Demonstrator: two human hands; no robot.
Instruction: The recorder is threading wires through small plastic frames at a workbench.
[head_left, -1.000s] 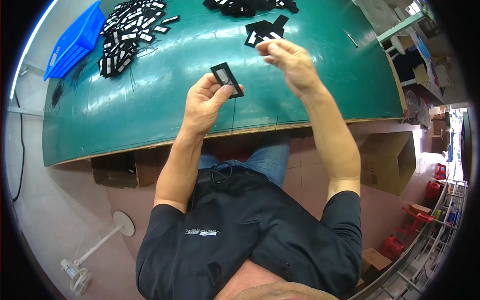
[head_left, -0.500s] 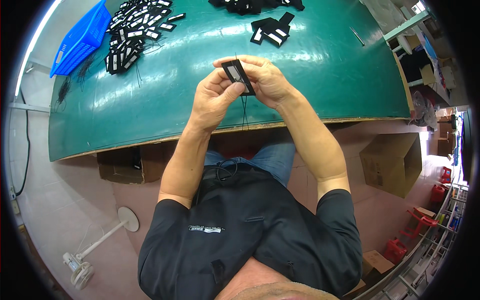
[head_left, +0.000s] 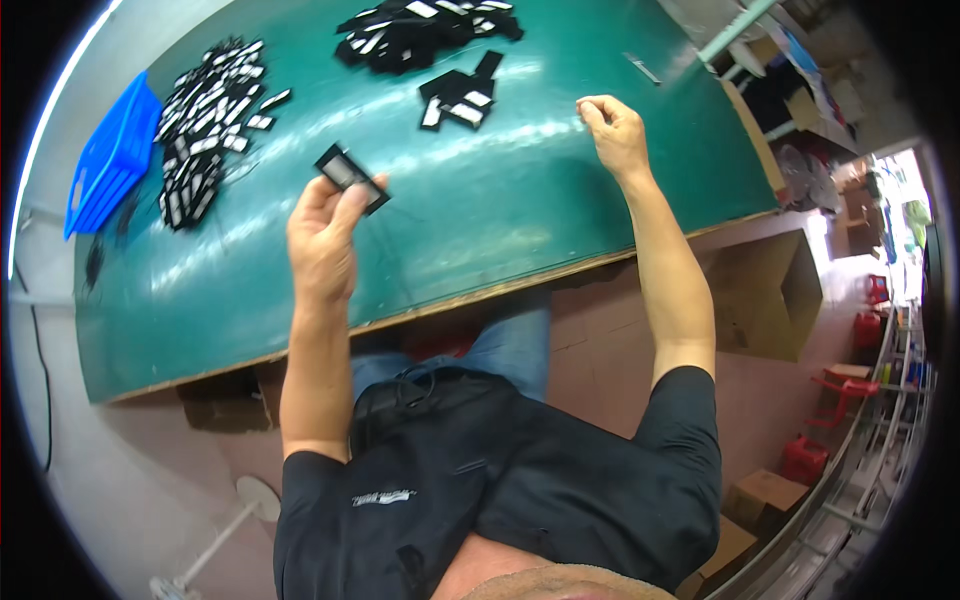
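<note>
My left hand (head_left: pixel 325 235) pinches a black rectangular hang tag (head_left: pixel 349 178) with a pale panel, thumb on its face. Thin dark cords trail from the tag, blurred. My right hand (head_left: pixel 618 138) is apart from it, raised over the right part of the green table; its fingertips are closed together, and whatever they may hold is too small to make out. A small group of black tags (head_left: pixel 460 98) lies between the two hands, farther back. To the left of my left hand is a large heap of similar tags (head_left: pixel 195 150) with white panels.
Another pile of black tags (head_left: pixel 420 30) lies at the far side of the green table (head_left: pixel 520 190). A blue plastic basket (head_left: pixel 112 155) stands at the left edge. A small metallic tool (head_left: pixel 643 69) lies at the far right. A cardboard box (head_left: pixel 765 295) stands on the floor.
My hands, together on the tag before, have come apart. The left keeps the tag and has gone left; the right has moved off to the right. The view has turned somewhat.
</note>
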